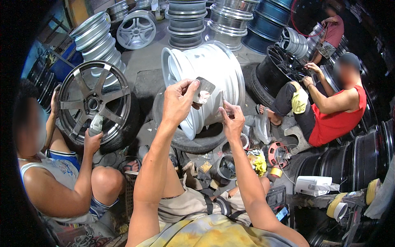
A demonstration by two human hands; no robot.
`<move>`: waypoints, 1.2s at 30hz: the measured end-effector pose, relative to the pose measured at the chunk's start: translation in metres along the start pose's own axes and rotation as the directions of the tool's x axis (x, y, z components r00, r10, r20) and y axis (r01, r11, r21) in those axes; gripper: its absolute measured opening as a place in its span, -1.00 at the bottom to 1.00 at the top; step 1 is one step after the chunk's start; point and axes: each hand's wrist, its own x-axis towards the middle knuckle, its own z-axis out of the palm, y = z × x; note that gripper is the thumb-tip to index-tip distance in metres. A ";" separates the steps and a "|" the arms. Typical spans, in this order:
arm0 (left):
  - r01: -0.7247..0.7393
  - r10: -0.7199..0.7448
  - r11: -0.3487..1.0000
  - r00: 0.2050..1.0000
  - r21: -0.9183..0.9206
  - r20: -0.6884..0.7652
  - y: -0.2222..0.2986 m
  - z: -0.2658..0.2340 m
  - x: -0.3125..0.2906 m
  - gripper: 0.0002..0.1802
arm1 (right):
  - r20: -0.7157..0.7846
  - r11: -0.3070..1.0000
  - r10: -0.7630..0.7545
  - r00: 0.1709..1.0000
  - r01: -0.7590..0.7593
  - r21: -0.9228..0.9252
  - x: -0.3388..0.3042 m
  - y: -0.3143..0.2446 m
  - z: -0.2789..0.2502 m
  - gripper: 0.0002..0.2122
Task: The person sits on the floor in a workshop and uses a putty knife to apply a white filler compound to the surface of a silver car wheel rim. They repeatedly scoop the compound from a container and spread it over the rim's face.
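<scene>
My left hand (177, 103) is closed on a small dark flat plate (208, 85), raised in front of the wheel, with a lump of pale paste (203, 97) on its face. My right hand (233, 120) pinches a thin dark blade-like piece (223, 98), seen nearly edge-on, close to the wheel's right side. Between and beyond both hands, a pale silver wheel rim (201, 61) lies on its side on a black tire (193, 145). Neither hand visibly touches the rim.
At left, a person holds a pale hand tool (96, 123) against a dark spoked wheel (76, 96). Another in a red top (339, 117) handles a black wheel (271, 66). Rim stacks (187, 24) stand behind. Near my knees are a tub (225, 168) and a red reel (277, 153).
</scene>
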 end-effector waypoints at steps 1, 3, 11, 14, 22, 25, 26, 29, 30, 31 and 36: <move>-0.005 0.005 1.000 1.000 0.013 0.003 0.000 0.000 0.000 -0.71 | -0.012 1.000 -0.007 1.000 0.007 -0.011 0.002 0.001 -0.001 -0.72; -0.006 0.006 1.000 1.000 0.007 0.001 -0.002 0.000 0.001 -0.71 | -0.001 0.999 0.019 1.000 -0.019 -0.034 0.003 0.002 0.000 -0.73; -0.002 0.002 1.000 1.000 0.014 0.007 -0.003 0.000 0.001 -0.70 | -0.050 0.991 -0.041 0.998 0.035 -0.128 0.001 0.008 -0.001 -0.74; -0.011 0.011 1.000 1.000 0.008 0.008 -0.004 -0.001 0.001 -0.71 | -0.039 0.994 -0.035 0.999 0.031 -0.106 0.001 0.006 -0.002 -0.73; -0.010 0.010 1.000 1.000 0.008 0.010 -0.002 0.005 0.001 -0.72 | 0.027 0.999 0.024 0.999 -0.023 -0.038 -0.002 0.004 0.004 -0.73; -0.008 0.008 1.000 1.000 0.020 0.019 -0.002 0.004 0.001 -0.72 | 0.008 0.999 0.034 0.999 -0.034 -0.003 -0.002 0.002 0.003 -0.72; -0.009 0.009 1.000 1.000 0.021 0.019 -0.003 0.003 0.002 -0.72 | -0.006 1.000 0.021 1.000 -0.021 -0.014 -0.001 0.001 0.002 -0.72; -0.006 0.005 1.000 1.000 0.019 0.019 -0.005 0.004 0.001 -0.72 | -0.032 0.999 0.007 0.999 -0.009 -0.038 0.003 0.003 -0.002 -0.72; -0.002 0.001 1.000 1.000 0.015 0.021 -0.004 0.004 0.001 -0.72 | -0.032 0.999 0.020 0.999 -0.021 -0.042 0.005 0.005 -0.003 -0.72; 0.003 -0.003 1.000 1.000 0.011 0.023 -0.004 0.005 0.001 -0.72 | -0.031 0.998 0.033 0.999 -0.034 -0.045 0.006 0.006 -0.003 -0.72; 0.019 -0.018 1.000 1.000 -0.015 0.021 -0.006 0.007 0.003 -0.72 | 0.001 0.998 0.016 1.000 -0.016 -0.065 0.004 0.013 0.000 -0.72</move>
